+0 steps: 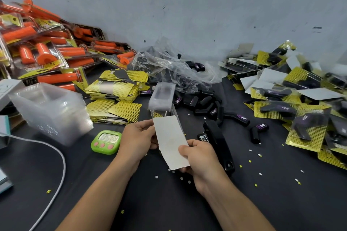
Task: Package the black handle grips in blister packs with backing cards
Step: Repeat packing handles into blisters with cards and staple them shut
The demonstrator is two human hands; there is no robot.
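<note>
**A:** Nearest us, the right hand (197, 157) has its thumb pressed on top of the backing card (170, 140) at its near edge, with the fingers curled underneath. That's a pinch.

**B:** And the left hand (139, 137)?

**A:** It's curled round the card's left edge and gripping it. The fingertips are behind the card, so I can't tell how they lie. The card shows its white back to us, and its far end meets the clear blister pack (162, 97), which sticks up above the table (131, 202).

**B:** Is there a grip in it?

**A:** I can't tell. The plastic is see-through against a dark table. The loose black handle grips (204, 103) lie in a heap just beyond, near the stapler (217, 140).

**B:** So what goes wrong from here?

**A:** My guess is the card. It's bowed between the two hands, and a harder squeeze could crease it. If it goes in crooked, the edges won't line up and a staple would miss the plastic.

**B:** Anything else?

**A:** If the pack is empty, it gets closed over nothing. Those paper dots (260, 154) scattered on the table could also ride in with the card. And the green timer (106, 141) sits just beside the left wrist, so a careless swing could knock it.
</note>
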